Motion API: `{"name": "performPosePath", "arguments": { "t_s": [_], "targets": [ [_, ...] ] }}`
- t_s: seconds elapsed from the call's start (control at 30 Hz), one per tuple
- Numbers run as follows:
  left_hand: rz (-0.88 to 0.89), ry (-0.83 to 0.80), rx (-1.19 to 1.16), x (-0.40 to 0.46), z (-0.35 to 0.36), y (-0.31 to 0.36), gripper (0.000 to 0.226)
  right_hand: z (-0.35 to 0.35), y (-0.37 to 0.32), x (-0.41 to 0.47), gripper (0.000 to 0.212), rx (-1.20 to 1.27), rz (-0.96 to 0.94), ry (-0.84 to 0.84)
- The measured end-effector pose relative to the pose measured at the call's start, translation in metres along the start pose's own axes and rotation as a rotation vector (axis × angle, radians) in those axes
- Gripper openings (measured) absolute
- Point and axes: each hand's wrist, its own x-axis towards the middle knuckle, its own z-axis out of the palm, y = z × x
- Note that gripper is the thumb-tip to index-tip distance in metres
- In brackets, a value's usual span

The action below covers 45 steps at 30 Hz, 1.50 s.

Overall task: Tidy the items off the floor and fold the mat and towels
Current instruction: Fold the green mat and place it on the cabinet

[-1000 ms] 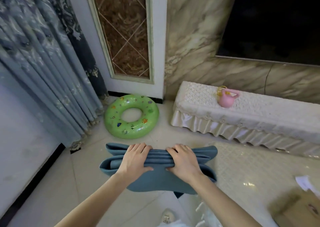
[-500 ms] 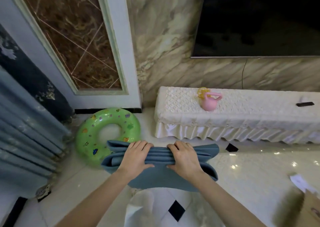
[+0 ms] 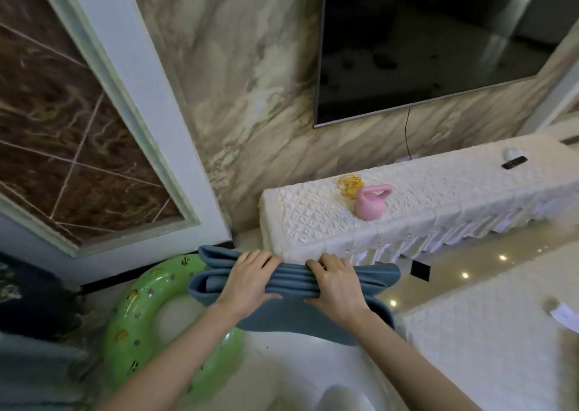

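1. Folded blue mat (image 3: 293,313): held in the air at lower centre of the frame, folded into several layers, with the layered edges facing away from the camera and loose ends flaring out at both sides.
2. Left hand (image 3: 249,280): clamps the left half of the mat, fingers curled over the far folded edge, thumb pressed on the near surface.
3. Right hand (image 3: 335,285): clamps the right half in the same manner, fingers wrapped over the far edge, thumb on the near side. The two hands are close together but apart.
4. Green swim ring (image 3: 147,332): lies on the pale tiled floor (image 3: 451,269) at lower left, partly covered by the mat and the left forearm.
5. Low cabinet with a white lace cover (image 3: 313,222): stands against the marble wall, beyond the mat, at centre right.
6. Pink kettlebell (image 3: 371,202): stands on the cover, with a yellow coil (image 3: 349,185) touching it on its upper left.
7. Black remote (image 3: 514,162): lies on the cover at far right.
8. Television (image 3: 423,40): mounted on the wall, upper right.
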Motion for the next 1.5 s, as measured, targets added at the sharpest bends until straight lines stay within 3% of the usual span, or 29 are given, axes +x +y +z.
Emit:
{"name": "performPosePath", "arguments": {
  "t_s": [0.3, 0.8, 1.1, 1.5],
  "targets": [
    [0.113, -0.064, -0.038, 0.095, 0.02, -0.061, 0.069, 0.021, 0.031, 0.086, 0.056, -0.057, 0.111, 0.002],
    [0.227, -0.214, -0.063, 0.283, 0.082, -0.132, 0.072, 0.063, 0.139, 0.235, 0.049, -0.014, 0.248, -0.061],
    [0.39, -0.212, -0.036, 0.36, 0.12, -0.145, 0.076, 0.084, 0.176, 0.274, 0.052, 0.006, 0.42, -0.066],
    [0.678, -0.407, 0.131, 0.452, 0.179, -0.185, 0.08, 0.135, 0.187, 0.329, 0.048, 0.078, 0.731, -0.039]
  ]
}}
